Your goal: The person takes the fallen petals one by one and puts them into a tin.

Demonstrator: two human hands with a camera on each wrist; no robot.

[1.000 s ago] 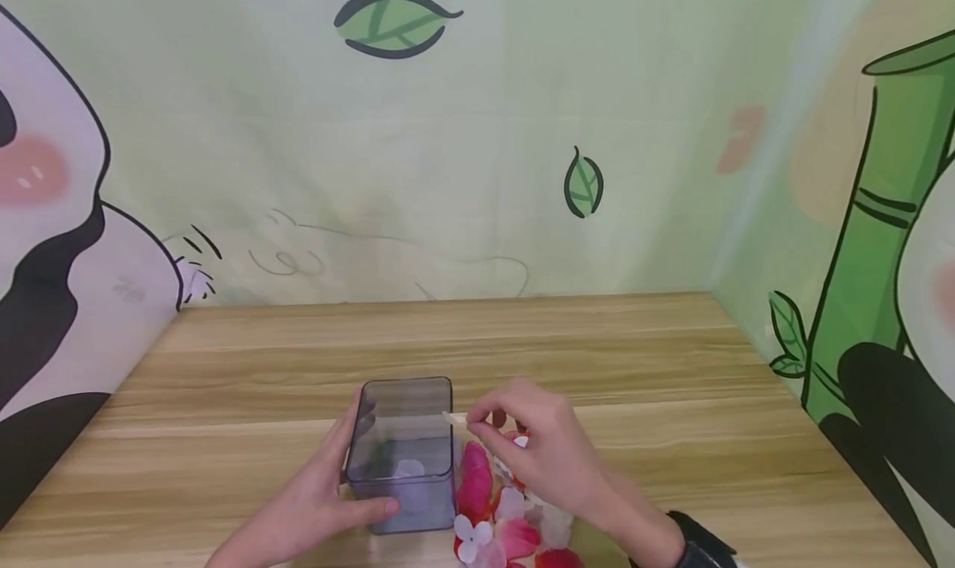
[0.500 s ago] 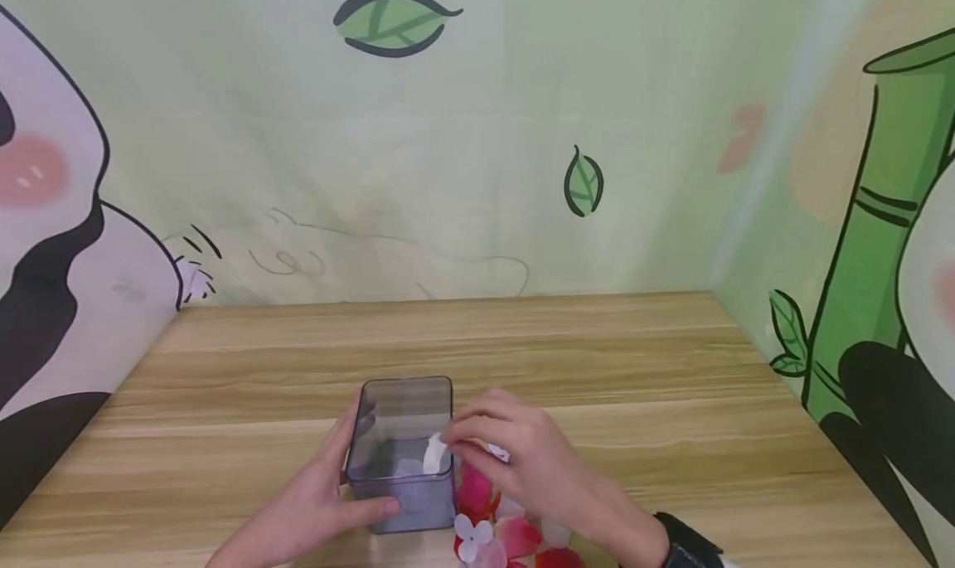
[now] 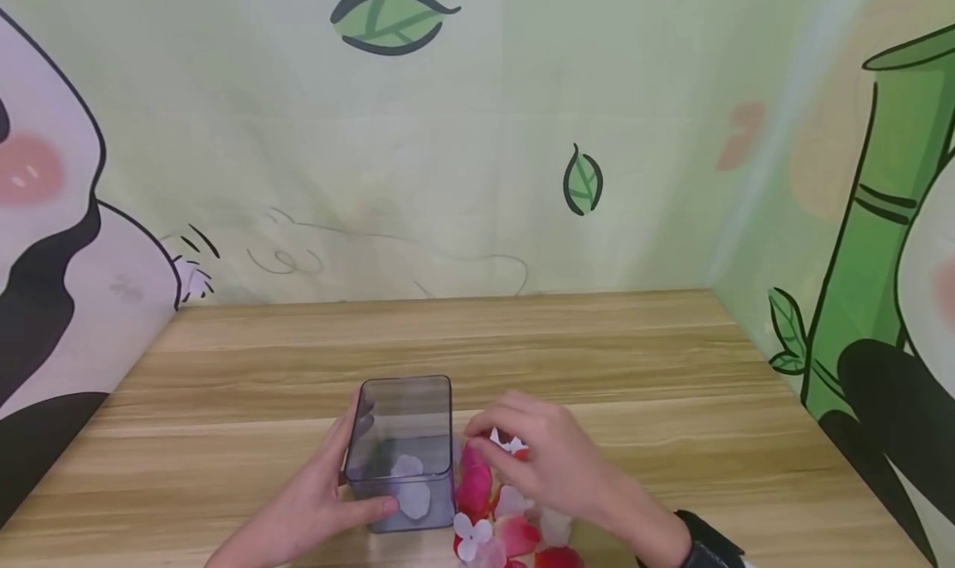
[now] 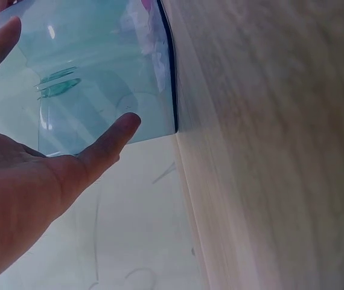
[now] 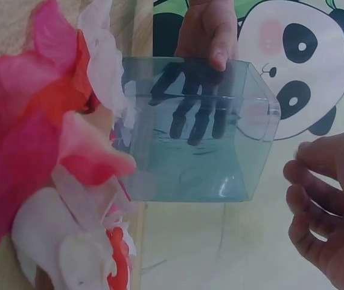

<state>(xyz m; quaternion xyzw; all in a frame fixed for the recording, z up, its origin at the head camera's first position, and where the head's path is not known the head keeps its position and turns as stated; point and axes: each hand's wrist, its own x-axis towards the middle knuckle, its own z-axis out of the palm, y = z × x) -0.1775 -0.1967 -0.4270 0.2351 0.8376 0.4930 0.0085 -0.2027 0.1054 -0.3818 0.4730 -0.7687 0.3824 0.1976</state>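
A clear bluish plastic box [image 3: 440,502], open at the top, stands on the wooden table. White petals [image 3: 414,500] show through its front wall. My left hand [image 3: 324,489] holds the box from the left, thumb on the front and fingers spread along the side, visible through the plastic in the right wrist view. Right of the box lies a pile of artificial petals [image 3: 516,536] in pink, red and white. Over the far end of that pile, my right hand [image 3: 548,456] hovers with loosely bent fingers; the right wrist view shows nothing held in the fingers [image 5: 308,196].
The wooden table [image 3: 298,361] reaches back to a pale green cloth backdrop [image 3: 485,137] printed with pandas, leaves and bamboo. A small white four-petalled flower [image 3: 473,538] lies at the pile's left edge, close to the box. A black band [image 3: 705,543] circles the right wrist.
My right hand brought a white petal over the box and let it drop in, then moved back right above the pile. The left hand and the box have stayed put.
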